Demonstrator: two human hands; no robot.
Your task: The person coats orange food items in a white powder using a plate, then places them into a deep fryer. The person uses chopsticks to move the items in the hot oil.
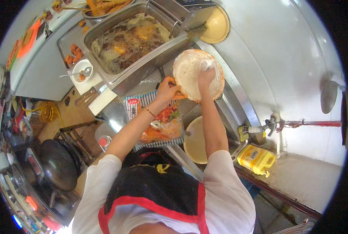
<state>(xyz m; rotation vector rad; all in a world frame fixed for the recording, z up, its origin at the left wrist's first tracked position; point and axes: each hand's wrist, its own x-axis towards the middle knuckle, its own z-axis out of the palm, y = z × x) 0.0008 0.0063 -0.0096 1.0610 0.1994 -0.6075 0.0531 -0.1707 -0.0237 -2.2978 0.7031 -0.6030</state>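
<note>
A round bowl (pixel 188 73) of pale flour or batter mix stands before me, its rim coated orange in places. My left hand (pixel 169 91) grips the lower left rim, its fingers stained orange. Inside the bowl, my right hand (pixel 206 76) is down in the white powder; its fingertips are partly hidden, so whether they hold anything does not show. Below my left forearm lies a printed plastic food bag (pixel 162 131) with orange contents. Beyond the bowl, food bubbles in the oil of a steel deep fryer (pixel 130 44).
A white bowl with a spoon (pixel 83 70) and a tray of fried pieces (pixel 74 55) stand left of the fryer. A knife (pixel 90 95) lies near a white board. A cream tub (pixel 195 146) sits under my right forearm. At right are a tap (pixel 268 125) and a yellow jug (pixel 254 159).
</note>
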